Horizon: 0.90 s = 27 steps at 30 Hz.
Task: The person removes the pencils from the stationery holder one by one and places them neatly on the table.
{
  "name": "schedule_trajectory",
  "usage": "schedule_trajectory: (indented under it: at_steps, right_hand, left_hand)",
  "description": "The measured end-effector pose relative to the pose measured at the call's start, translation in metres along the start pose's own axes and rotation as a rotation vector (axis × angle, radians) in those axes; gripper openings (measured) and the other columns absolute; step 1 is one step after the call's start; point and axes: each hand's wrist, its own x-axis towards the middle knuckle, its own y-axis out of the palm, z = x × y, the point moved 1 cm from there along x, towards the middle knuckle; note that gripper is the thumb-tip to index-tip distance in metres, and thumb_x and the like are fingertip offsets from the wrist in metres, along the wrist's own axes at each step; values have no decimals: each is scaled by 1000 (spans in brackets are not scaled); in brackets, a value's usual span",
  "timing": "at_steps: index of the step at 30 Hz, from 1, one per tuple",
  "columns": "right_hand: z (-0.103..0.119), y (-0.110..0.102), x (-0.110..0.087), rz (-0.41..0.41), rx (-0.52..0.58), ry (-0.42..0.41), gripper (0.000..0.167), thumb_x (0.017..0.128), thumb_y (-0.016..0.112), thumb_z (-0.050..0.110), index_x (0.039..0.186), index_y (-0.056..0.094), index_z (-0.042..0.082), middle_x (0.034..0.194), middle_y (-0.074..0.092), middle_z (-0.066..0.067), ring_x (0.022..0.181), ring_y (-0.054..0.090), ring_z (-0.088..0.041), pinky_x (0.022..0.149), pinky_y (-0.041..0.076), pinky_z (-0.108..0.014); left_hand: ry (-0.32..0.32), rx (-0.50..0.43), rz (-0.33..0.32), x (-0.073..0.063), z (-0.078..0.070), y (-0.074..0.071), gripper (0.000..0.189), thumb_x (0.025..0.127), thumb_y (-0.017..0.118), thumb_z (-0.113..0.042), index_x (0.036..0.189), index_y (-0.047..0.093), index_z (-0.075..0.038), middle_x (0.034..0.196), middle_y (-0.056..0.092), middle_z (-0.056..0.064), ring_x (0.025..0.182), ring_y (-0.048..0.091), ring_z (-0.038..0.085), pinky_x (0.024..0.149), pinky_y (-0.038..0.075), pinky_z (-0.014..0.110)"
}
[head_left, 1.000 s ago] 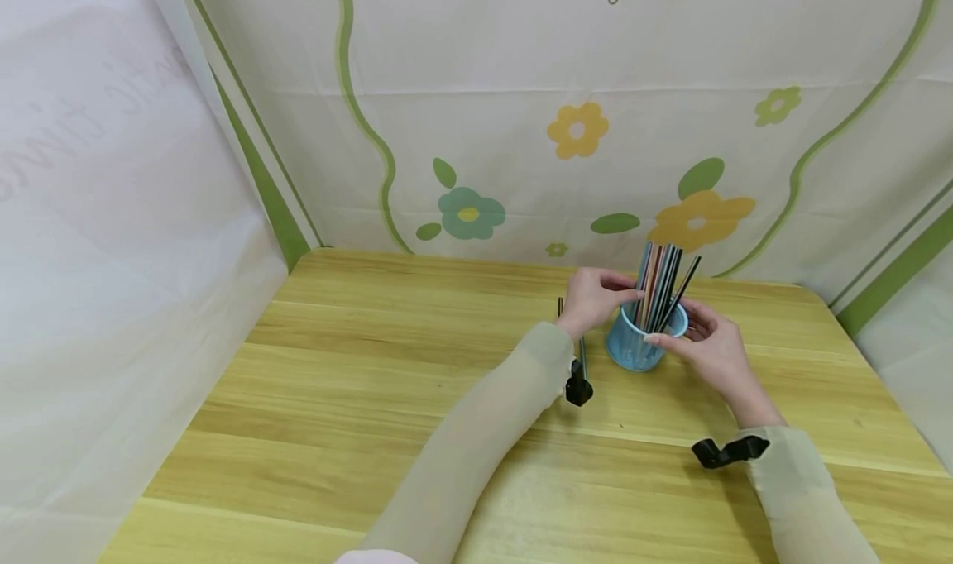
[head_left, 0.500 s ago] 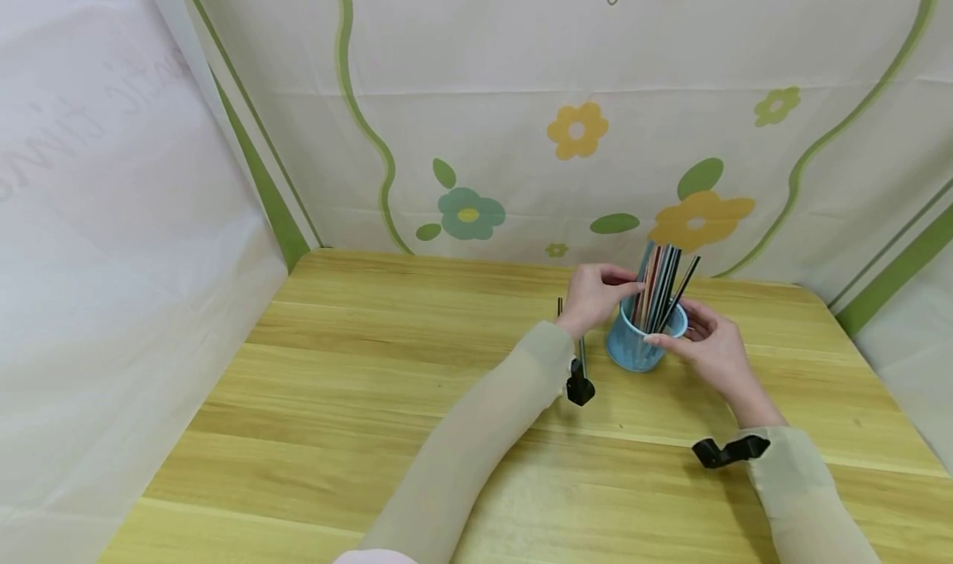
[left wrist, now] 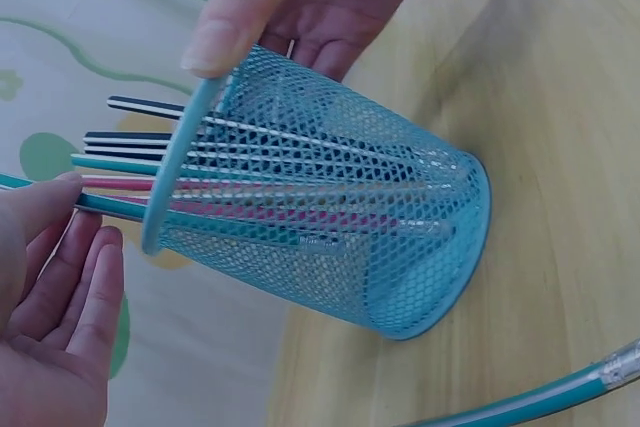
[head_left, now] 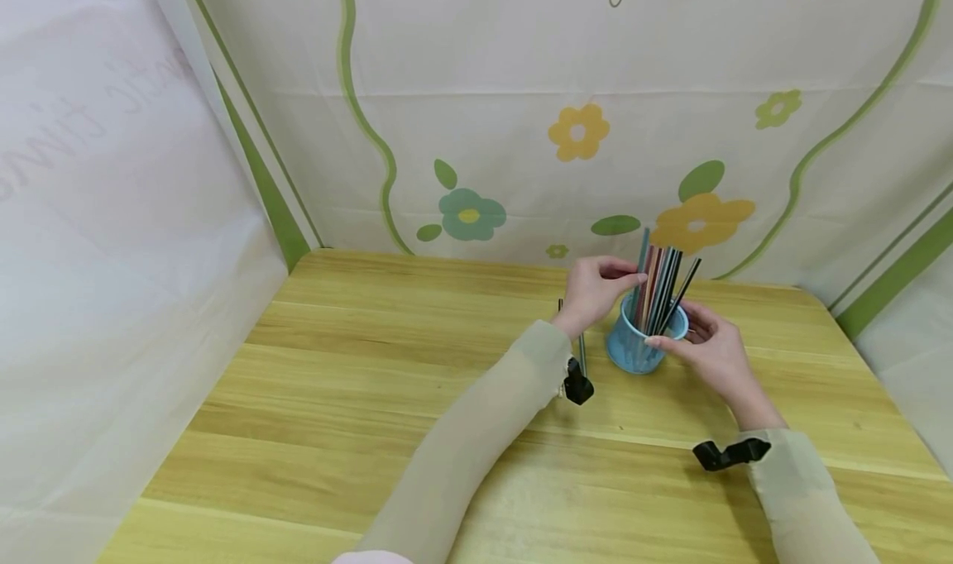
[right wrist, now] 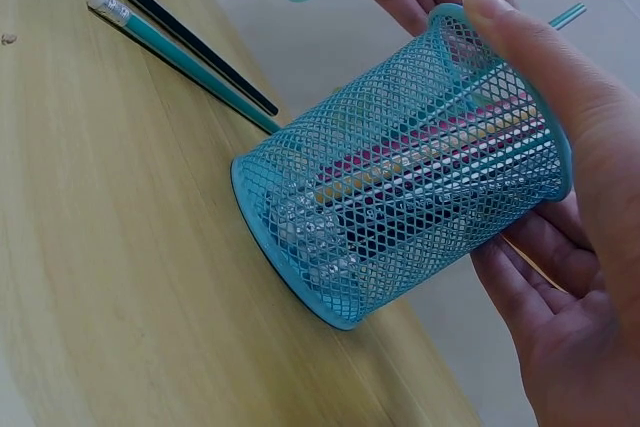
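Observation:
A light-blue mesh pencil cup (head_left: pixel 628 354) stands upright on the table at the right, full of pencils (left wrist: pixel 135 139) in black, pink and teal with their eraser ends down. My right hand (head_left: pixel 716 357) holds the cup from the right, thumb at the near rim and fingers round the far side. On the cup's left, my left hand (head_left: pixel 591 291) pinches a teal pencil (head_left: pixel 643 250) between thumb and fingers. That pencil stands higher than the others, its lower end still inside the mesh. Through the mesh its eraser end (left wrist: pixel 320 243) shows above the cup's base.
A teal pencil (right wrist: pixel 180 59) and a black pencil (right wrist: pixel 200 37) with white erasers lie on the wooden table (head_left: pixel 357 399), left of the cup and partly under my left wrist. A flower-print cloth (head_left: pixel 514 159) hangs behind the table, with more cloth at both sides.
My left hand has risen slightly, and the teal pencil has slid up above the other pencils. The right hand and the cup stay in place.

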Motion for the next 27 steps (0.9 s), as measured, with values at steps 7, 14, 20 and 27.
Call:
schedule_trajectory:
  at_steps: [7, 14, 20, 27]
  right_hand:
    - [1, 1, -1, 0, -5, 21, 84, 90, 82, 23, 154, 36, -5, 144, 48, -29, 112, 55, -3, 86, 46, -6]
    - [2, 1, -1, -9, -2, 27, 84, 90, 82, 24, 155, 36, -4, 145, 49, -28, 117, 56, -10, 87, 47, -7]
    - [2, 2, -2, -13, -8, 16, 84, 89, 83, 22, 154, 37, -4, 144, 49, -29, 116, 56, -9, 88, 47, -7]
    - [1, 1, -2, -17, -1, 17, 83, 89, 83, 22, 154, 38, -3, 143, 50, -27, 113, 55, -3, 87, 47, -7]
  left_hand:
    - [43, -31, -11, 0, -9, -4, 15, 92, 80, -21, 104, 79, -13, 91, 72, -13, 81, 66, -2, 72, 56, 15]
    - [69, -51, -34, 0, -19, -10, 15, 91, 81, -22, 103, 80, -12, 90, 73, -12, 79, 67, -1, 70, 57, 16]
    - [84, -74, -56, -1, -27, -17, 17, 91, 81, -23, 104, 80, -13, 91, 72, -12, 79, 67, 0, 70, 57, 18]
    - [124, -150, -90, -1, -38, -34, 17, 91, 80, -21, 104, 79, -11, 91, 72, -11, 80, 68, 5, 71, 58, 22]
